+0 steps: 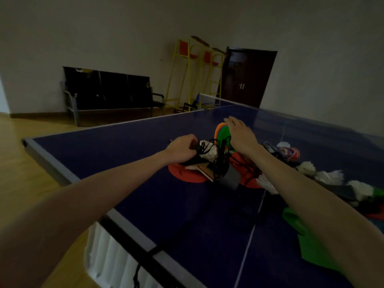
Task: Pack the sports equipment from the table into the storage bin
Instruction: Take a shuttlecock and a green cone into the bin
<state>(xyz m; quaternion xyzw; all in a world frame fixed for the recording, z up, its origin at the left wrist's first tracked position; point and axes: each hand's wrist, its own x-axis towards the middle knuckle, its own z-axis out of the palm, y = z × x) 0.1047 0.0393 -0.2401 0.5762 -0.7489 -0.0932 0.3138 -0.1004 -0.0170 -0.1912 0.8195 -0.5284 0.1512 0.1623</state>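
Both forearms reach over the blue table (124,163). Our left hand (182,148) pinches what seems a black cord in the equipment pile (218,163); our right hand (241,134) hovers relaxed above. We are gathering; next comes lifting toward a bin we cannot see.

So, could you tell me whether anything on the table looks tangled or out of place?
Yes. Black cords are snarled over the paddles and a shuttlecock in the middle pile, where the left hand grips them. More shuttlecocks lie strewn along the right edge.
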